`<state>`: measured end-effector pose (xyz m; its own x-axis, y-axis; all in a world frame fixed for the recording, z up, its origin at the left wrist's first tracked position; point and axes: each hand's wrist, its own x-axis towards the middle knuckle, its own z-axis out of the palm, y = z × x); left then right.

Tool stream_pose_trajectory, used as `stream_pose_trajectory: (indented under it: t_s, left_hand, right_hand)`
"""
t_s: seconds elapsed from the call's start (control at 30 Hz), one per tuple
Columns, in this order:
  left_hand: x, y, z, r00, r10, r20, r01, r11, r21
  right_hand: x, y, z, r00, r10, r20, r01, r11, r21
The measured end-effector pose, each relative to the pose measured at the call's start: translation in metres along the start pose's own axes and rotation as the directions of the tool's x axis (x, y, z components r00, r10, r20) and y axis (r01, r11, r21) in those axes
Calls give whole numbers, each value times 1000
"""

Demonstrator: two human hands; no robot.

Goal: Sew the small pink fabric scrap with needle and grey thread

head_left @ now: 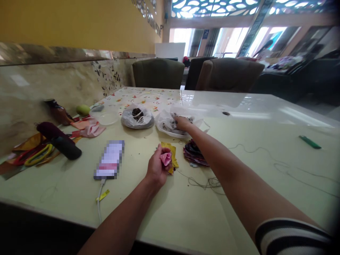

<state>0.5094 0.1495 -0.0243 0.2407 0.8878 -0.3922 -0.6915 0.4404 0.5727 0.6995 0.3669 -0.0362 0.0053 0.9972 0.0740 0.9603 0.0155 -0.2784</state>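
Note:
My left hand is closed around a small pink cloth piece, folded into an open-topped pocket. Just behind that hand lie yellow cloth pieces. Reaching forward, my right hand dips into an open white plastic bag of whitish, dark-flecked fluffy stuff. Its fingers are bent together among the filling, and their tips are hidden. Under my right forearm sits a stack of dark patterned cloth pieces, partly covered by the arm. To the left stands another plastic bag with dark brown bits.
A phone on a white cable lies left. Further left are a black cylinder, coloured bands, pink cloth and a green fruit. Loose thread trails rightward; a green cutter lies far right.

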Motion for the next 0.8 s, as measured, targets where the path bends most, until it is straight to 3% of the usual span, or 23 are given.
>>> stream_pose_trajectory:
  t_s: [0.3,0.6,0.8]
  left_hand:
    - [-1,0,3,1000,-5,-5,5,1000,14]
    - [-1,0,3,1000,-1,-5,1,1000,29]
    - [-1,-2,2,1000,-5,6,4,999,45]
  right_hand:
    - [0,0,-13,992,71,-100,-64,995,72]
    - [-8,0,-43,999,5,-36,-3,997,78]
    - [-25,2,-19,996,-84,41,85,996,-27]
